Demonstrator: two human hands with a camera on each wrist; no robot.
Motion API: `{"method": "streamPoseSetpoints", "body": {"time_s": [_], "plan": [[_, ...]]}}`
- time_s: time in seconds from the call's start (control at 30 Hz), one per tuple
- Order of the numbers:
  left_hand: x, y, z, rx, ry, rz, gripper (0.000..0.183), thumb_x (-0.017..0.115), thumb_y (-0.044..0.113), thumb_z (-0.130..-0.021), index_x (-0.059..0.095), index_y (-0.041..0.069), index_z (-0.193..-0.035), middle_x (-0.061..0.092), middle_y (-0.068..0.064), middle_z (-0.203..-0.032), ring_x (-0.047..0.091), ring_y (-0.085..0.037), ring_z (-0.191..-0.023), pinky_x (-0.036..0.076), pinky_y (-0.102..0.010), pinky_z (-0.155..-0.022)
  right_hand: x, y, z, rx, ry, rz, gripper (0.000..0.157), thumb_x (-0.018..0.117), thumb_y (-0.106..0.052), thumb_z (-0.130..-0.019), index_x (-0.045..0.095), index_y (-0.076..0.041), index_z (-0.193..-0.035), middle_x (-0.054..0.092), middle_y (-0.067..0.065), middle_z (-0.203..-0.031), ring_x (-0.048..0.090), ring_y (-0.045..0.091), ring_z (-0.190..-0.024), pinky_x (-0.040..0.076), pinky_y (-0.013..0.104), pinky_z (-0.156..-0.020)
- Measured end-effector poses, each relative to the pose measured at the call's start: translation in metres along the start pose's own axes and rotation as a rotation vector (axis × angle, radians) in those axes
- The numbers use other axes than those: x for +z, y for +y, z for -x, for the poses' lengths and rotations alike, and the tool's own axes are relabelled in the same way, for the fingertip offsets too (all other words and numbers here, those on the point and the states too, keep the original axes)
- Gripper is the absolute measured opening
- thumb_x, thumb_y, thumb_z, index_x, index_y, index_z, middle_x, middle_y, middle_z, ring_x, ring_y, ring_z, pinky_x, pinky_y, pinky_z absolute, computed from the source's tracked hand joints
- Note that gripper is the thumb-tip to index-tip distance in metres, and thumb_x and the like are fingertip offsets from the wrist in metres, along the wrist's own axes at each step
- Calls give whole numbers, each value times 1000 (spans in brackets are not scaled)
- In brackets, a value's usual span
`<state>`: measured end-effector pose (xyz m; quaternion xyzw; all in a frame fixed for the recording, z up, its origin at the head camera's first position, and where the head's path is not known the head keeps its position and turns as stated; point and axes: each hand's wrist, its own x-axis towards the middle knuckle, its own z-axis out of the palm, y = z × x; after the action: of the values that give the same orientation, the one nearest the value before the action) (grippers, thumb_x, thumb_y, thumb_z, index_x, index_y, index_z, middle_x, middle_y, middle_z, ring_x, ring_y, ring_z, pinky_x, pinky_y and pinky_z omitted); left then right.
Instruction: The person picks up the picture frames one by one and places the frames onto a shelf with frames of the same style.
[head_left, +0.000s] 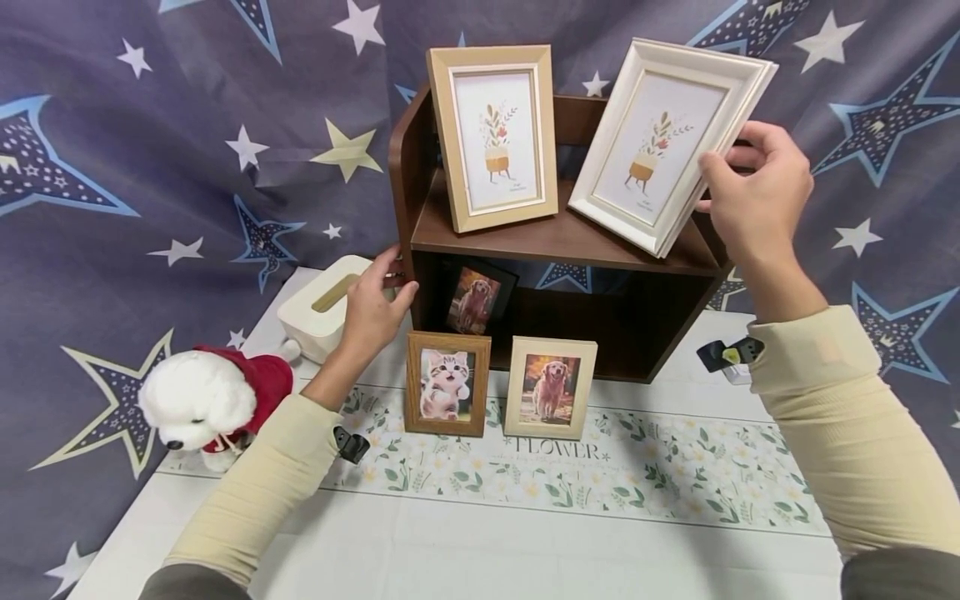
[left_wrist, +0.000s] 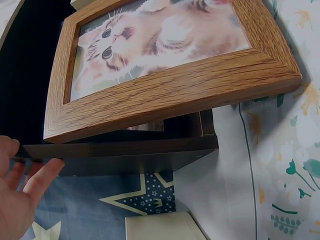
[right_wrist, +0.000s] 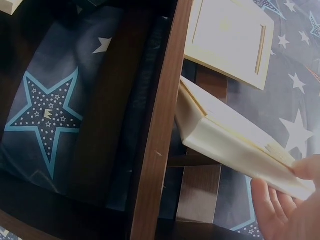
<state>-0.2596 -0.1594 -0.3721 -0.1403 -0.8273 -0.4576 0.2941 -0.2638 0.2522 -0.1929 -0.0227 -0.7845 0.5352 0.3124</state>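
My right hand (head_left: 761, 192) grips the right edge of a white picture frame (head_left: 671, 142) with a potted-flower print. It is tilted, its lower part over the upper board of a dark brown shelf (head_left: 495, 229); in the right wrist view, thumb and fingers (right_wrist: 272, 200) pinch its edge. A light-wood picture frame (head_left: 442, 133) with a similar print stands upright to its left. My left hand (head_left: 375, 304) holds the shelf's left side panel, thumb at the front edge, fingers along the outside. In the left wrist view, a brown wooden kitten frame (left_wrist: 165, 95) is close by.
A cream dog-photo frame (head_left: 551, 387) stands before the shelf, beside the kitten frame. A dark dog-photo frame (head_left: 480, 300) leans inside the lower compartment. Left are a white tissue box (head_left: 311, 325) and a plush dog (head_left: 202, 396). A floral runner (head_left: 480, 475) crosses the table.
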Motion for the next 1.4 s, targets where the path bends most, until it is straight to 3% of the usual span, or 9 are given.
{"method": "streamPoseSetpoints", "body": {"time_s": [0.57, 0.9, 1.4], "plan": [[0, 0, -1, 0, 2, -3, 55, 74, -2, -90, 57, -3, -143, 70, -25, -119, 73, -40, -100, 57, -53, -86, 4, 3, -2, 21, 0, 67, 41, 71, -16, -93, 65, -16, -133, 75, -1, -101, 69, 6, -82, 55, 18, -56], [0, -1, 0, -2, 3, 0, 56, 74, -2, -90, 56, -4, -143, 70, -26, -118, 73, -40, -98, 57, -53, -87, 8, 1, 0, 49, 19, 59, 42, 69, -16, -93, 64, -10, -134, 65, -14, -83, 66, 1, -70, 53, 15, -52], [0, 0, 0, 1, 5, 10, 55, 74, -3, -90, 57, -3, -142, 70, -25, -118, 73, -40, -99, 56, -55, -87, 15, 7, -2, 39, 52, 183, 43, 64, -23, -97, 62, -16, -139, 60, -13, -90, 62, -4, -70, 50, 10, -51]]}}
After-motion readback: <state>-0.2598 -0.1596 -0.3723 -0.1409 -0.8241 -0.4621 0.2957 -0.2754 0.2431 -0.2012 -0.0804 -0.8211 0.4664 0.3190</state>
